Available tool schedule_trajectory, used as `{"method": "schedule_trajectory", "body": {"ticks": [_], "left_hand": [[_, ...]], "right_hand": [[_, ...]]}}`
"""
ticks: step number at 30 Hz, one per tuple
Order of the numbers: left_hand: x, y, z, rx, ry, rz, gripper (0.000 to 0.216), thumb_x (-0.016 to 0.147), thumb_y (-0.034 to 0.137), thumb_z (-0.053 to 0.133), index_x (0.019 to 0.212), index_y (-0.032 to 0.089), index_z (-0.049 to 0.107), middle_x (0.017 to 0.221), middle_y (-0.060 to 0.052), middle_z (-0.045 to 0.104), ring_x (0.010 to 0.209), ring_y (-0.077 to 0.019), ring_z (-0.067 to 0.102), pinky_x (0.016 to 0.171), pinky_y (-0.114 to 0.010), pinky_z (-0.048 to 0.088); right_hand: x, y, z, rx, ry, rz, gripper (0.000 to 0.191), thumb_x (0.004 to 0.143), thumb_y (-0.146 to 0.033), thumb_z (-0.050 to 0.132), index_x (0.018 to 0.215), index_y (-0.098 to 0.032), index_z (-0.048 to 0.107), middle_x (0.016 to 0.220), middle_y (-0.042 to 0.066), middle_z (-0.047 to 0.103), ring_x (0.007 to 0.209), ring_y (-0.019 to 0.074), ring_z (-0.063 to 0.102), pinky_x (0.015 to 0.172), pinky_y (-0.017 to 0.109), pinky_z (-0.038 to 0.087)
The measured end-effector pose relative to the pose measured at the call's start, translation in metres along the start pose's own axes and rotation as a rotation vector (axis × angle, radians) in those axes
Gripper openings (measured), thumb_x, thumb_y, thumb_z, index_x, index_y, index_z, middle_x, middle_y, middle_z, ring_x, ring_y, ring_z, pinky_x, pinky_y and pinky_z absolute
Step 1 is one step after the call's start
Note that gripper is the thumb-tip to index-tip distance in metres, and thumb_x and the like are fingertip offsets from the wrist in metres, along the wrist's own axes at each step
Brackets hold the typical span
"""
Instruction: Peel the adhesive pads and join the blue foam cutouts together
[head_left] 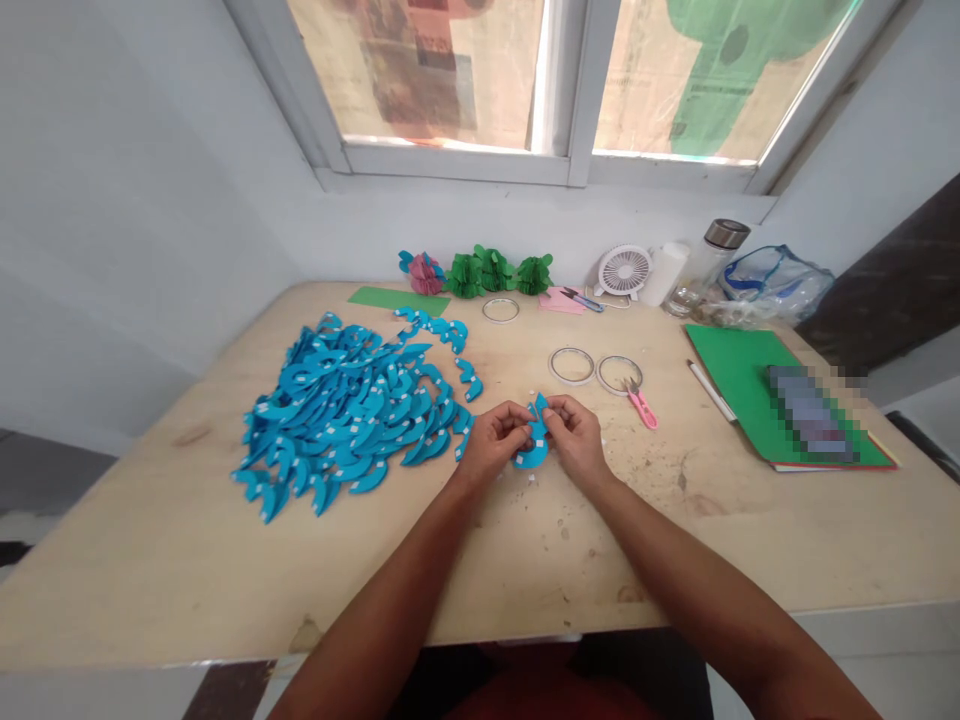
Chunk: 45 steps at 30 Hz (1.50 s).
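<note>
A curved blue paper piece (pixel 533 458) with small white squares on it is between my hands, just above the wooden table. My left hand (pixel 495 437) pinches its left side with thumb and forefinger. On the other side, my right hand (pixel 576 436) pinches its upper right part near a pointed tip. The fingertips hide some of the paper. To the left spreads a large heap of similar blue paper pieces (pixel 360 400), many bearing white squares. One separate blue piece (pixel 469 380) lies just beyond my left hand.
Rolls of tape (pixel 571 366) and pink thread snips (pixel 642 407) lie beyond my right hand. Green folders (pixel 739 370) with a blurred phone, and a white pen (pixel 711 390), are at the right. Green paper pompoms (pixel 493 270), a small fan (pixel 624 271) and a bottle (pixel 709 265) line the back.
</note>
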<state>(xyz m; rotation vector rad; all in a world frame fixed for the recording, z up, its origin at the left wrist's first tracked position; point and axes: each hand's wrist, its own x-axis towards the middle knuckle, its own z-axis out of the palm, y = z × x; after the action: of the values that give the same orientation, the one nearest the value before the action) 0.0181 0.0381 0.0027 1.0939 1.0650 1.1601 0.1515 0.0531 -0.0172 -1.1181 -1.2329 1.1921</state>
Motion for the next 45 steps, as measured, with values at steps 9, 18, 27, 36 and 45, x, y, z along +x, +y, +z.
{"method": "schedule_trajectory", "body": {"ticks": [9, 18, 27, 36, 45], "left_hand": [[0.002, 0.000, 0.000, 0.002, 0.092, 0.048, 0.010, 0.064, 0.020, 0.063, 0.073, 0.016, 0.061, 0.059, 0.002, 0.060, 0.053, -0.0106, 0.055, 0.053, -0.022, 0.045], [0.006, -0.004, -0.003, -0.040, 0.252, 0.131, 0.013, 0.065, 0.021, 0.064, 0.077, 0.017, 0.060, 0.061, 0.002, 0.060, 0.054, -0.0116, 0.057, 0.052, -0.022, 0.044], [0.005, -0.003, -0.001, -0.046, 0.280, 0.143, 0.013, 0.065, 0.021, 0.064, 0.077, 0.017, 0.060, 0.064, 0.002, 0.060, 0.056, -0.0115, 0.058, 0.055, -0.023, 0.046], [0.005, -0.003, -0.002, 0.009, 0.165, 0.134, 0.030, 0.063, 0.026, 0.069, 0.090, 0.018, 0.059, 0.061, 0.004, 0.055, 0.052, -0.0094, 0.052, 0.050, -0.020, 0.041], [0.005, -0.005, 0.000, 0.000, 0.073, 0.158, 0.041, 0.063, 0.021, 0.068, 0.102, 0.019, 0.054, 0.065, 0.004, 0.056, 0.057, -0.0092, 0.053, 0.055, -0.020, 0.042]], "right_hand": [[-0.001, -0.004, 0.001, 0.059, -0.002, 0.009, 0.022, 0.075, -0.037, 0.057, 0.086, -0.018, 0.060, 0.060, -0.002, 0.055, 0.053, 0.0118, 0.048, 0.051, 0.024, 0.040], [-0.002, -0.006, 0.001, 0.023, -0.149, 0.027, 0.018, 0.074, -0.037, 0.058, 0.073, -0.018, 0.060, 0.061, -0.001, 0.056, 0.055, 0.0126, 0.051, 0.053, 0.025, 0.041], [-0.003, -0.007, 0.003, 0.017, -0.220, 0.042, 0.015, 0.071, -0.033, 0.060, 0.070, -0.019, 0.058, 0.058, -0.002, 0.054, 0.053, 0.0116, 0.049, 0.051, 0.024, 0.039], [0.000, 0.001, 0.001, -0.029, -0.128, 0.024, 0.018, 0.071, -0.036, 0.059, 0.068, -0.018, 0.056, 0.055, -0.003, 0.053, 0.048, 0.0101, 0.045, 0.046, 0.022, 0.036], [0.001, 0.009, 0.000, -0.114, -0.078, -0.018, 0.014, 0.073, -0.031, 0.057, 0.068, -0.018, 0.057, 0.056, -0.002, 0.053, 0.049, 0.0107, 0.045, 0.047, 0.023, 0.036]]}}
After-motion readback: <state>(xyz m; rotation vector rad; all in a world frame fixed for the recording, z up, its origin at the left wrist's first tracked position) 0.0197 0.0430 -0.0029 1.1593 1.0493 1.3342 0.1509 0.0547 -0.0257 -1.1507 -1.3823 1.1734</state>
